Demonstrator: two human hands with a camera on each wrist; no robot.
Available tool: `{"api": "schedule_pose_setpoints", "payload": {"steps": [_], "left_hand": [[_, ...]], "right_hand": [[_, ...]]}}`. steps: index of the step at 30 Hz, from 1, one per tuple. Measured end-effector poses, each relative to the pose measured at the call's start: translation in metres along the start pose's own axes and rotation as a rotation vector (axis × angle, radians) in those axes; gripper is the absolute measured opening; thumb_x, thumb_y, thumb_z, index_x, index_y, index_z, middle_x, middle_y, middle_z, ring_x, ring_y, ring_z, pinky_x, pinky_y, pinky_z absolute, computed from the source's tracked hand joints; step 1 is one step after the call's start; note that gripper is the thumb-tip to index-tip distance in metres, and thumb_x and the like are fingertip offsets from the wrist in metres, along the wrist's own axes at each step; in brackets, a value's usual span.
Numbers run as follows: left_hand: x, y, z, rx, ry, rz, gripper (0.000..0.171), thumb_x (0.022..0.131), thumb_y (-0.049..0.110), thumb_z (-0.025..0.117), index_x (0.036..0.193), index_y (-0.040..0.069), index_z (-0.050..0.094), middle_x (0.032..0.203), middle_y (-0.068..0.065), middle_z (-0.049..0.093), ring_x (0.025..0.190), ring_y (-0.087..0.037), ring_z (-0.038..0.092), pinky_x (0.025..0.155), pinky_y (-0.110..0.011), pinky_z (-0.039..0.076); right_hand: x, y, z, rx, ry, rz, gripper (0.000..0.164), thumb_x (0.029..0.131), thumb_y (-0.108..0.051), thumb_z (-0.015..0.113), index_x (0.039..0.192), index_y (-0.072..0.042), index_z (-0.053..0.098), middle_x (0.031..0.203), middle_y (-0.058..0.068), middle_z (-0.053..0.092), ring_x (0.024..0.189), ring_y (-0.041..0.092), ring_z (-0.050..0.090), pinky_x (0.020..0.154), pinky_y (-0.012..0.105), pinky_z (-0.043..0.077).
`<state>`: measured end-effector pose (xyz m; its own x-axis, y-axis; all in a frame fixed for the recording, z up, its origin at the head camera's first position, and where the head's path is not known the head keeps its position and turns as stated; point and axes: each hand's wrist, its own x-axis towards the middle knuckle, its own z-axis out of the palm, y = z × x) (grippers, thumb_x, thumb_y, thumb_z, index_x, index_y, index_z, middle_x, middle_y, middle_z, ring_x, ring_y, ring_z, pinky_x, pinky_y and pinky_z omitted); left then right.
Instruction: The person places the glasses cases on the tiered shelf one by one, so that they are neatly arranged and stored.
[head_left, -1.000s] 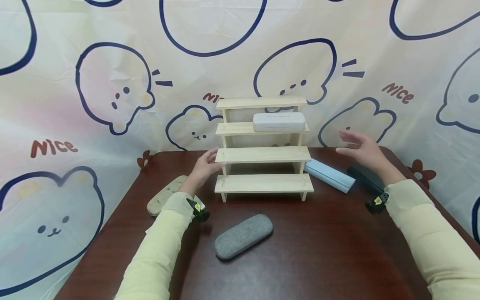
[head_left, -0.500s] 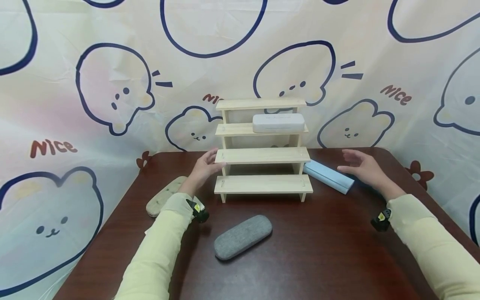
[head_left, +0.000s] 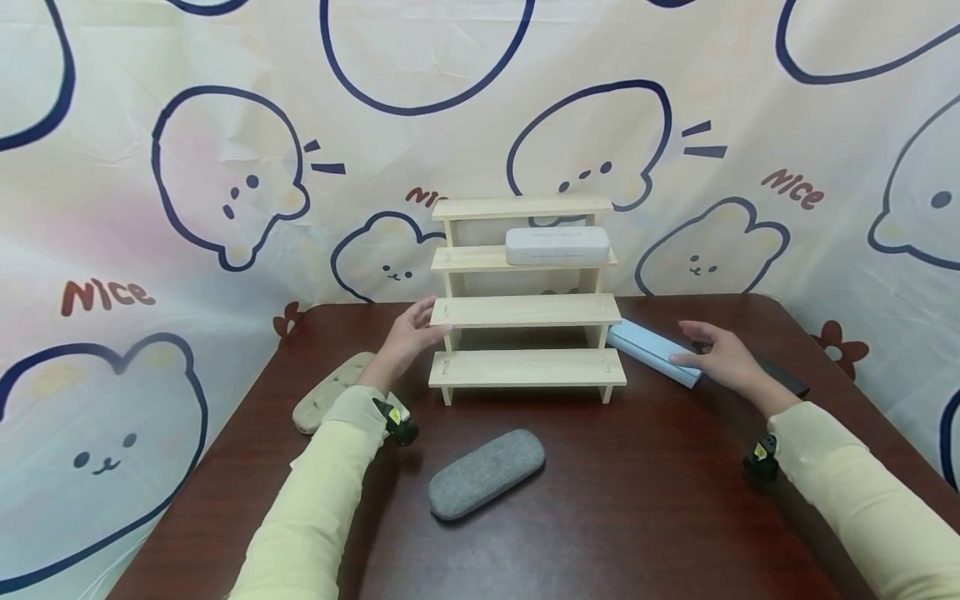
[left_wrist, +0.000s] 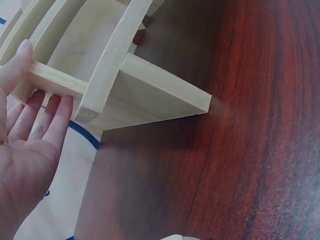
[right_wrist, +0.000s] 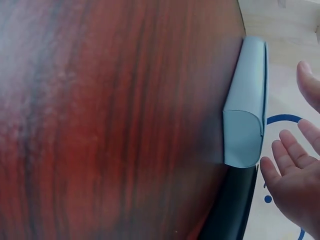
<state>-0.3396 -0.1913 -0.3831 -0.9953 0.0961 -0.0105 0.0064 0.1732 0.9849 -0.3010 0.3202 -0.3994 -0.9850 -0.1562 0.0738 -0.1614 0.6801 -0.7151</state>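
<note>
My left hand [head_left: 408, 337] holds the left side of a tiered wooden display stand [head_left: 525, 312]. In the left wrist view the thumb lies over the stand's side piece, and the fingers [left_wrist: 56, 125] come up against it from the other side. My right hand [head_left: 723, 358] hovers at the near end of a light blue glasses case [head_left: 648, 346], fingers spread and holding nothing. The right wrist view shows a gap between that hand and the blue case [right_wrist: 245, 100]. Partly hidden behind the right hand lies a black case [head_left: 783, 377].
A white case [head_left: 557, 246] sits on the right of the stand's second-highest shelf. On the dark wood table [head_left: 637, 517], a grey felt case [head_left: 487, 473] lies in front of the stand. A beige case [head_left: 326, 400] lies left, partly behind the left forearm.
My right hand has come down from above the black case toward the near end of the light blue case. The left hand has stayed on the stand.
</note>
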Motion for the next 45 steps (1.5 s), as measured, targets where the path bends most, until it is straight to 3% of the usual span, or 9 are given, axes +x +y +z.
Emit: {"api": "schedule_pose_setpoints", "payload": {"steps": [4,10,24,45], "left_hand": [[0.0,0.001,-0.001,-0.003,-0.001,-0.001,0.08,0.086,0.02,0.077,0.152,0.017,0.032,0.148,-0.006,0.043,0.133,-0.025,0.043,0.104,-0.042,0.041],[0.002,0.0,0.0,-0.027,-0.006,-0.002,0.079,0.086,0.02,0.077,0.152,0.019,0.033,0.148,-0.006,0.044,0.129,-0.024,0.047,0.101,-0.041,0.044],[0.001,-0.001,0.0,-0.03,-0.015,-0.008,0.083,0.085,0.021,0.077,0.153,0.017,0.03,0.149,-0.007,0.042,0.128,-0.025,0.048,0.101,-0.041,0.044],[0.0,0.001,0.0,-0.011,-0.003,-0.02,0.082,0.085,0.021,0.077,0.153,0.018,0.031,0.149,-0.006,0.042,0.13,-0.025,0.047,0.101,-0.04,0.044]], "right_hand": [[0.001,0.003,0.005,-0.009,-0.028,0.015,0.084,0.087,-0.037,0.073,0.149,0.002,0.032,0.148,0.029,0.034,0.134,0.047,0.032,0.104,0.062,0.03],[0.001,0.003,0.011,-0.039,-0.026,0.039,0.074,0.089,-0.024,0.072,0.147,0.003,0.034,0.147,0.03,0.034,0.131,0.048,0.033,0.103,0.064,0.03],[0.006,0.008,0.017,-0.118,-0.052,0.058,0.081,0.084,-0.03,0.077,0.148,-0.001,0.037,0.143,0.032,0.035,0.119,0.047,0.037,0.095,0.065,0.032],[0.009,0.013,0.019,-0.121,-0.058,0.064,0.078,0.084,-0.03,0.076,0.147,-0.002,0.038,0.142,0.033,0.035,0.118,0.048,0.036,0.092,0.066,0.033]]}}
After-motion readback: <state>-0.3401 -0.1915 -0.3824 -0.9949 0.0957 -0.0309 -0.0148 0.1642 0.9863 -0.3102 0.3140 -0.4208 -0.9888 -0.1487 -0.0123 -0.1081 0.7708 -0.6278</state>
